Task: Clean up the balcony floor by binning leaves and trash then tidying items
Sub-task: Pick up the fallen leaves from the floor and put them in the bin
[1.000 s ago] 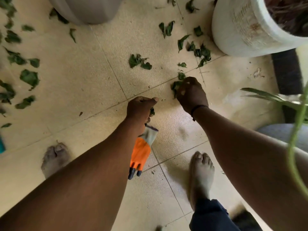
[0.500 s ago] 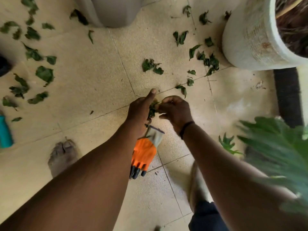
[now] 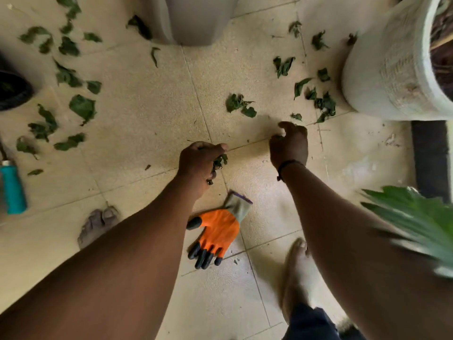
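Note:
My left hand [image 3: 198, 163] grips a small bunch of green leaves [image 3: 219, 162] just above the beige tiled floor [image 3: 147, 123]. My right hand [image 3: 290, 143] reaches down to the floor with curled fingers, a bit of leaf at its fingertips. A leaf cluster [image 3: 240, 106] lies just beyond both hands. More leaves [image 3: 321, 101] lie by the white pot [image 3: 382, 77] at the right, and several lie scattered at the left [image 3: 82, 106]. An orange glove with black fingertips [image 3: 215, 234] lies on the floor between my arms.
A grey bin base [image 3: 196, 20] stands at the top centre. A teal bottle [image 3: 12, 187] lies at the left edge, with a dark object [image 3: 12, 92] above it. Green plant fronds [image 3: 416, 222] hang in at the right. My bare feet [image 3: 98, 224] stand on the tiles.
My right hand has left my left hand and moved right and forward to the floor. The left hand keeps the leaves, its thumb now folded in. The view shifted.

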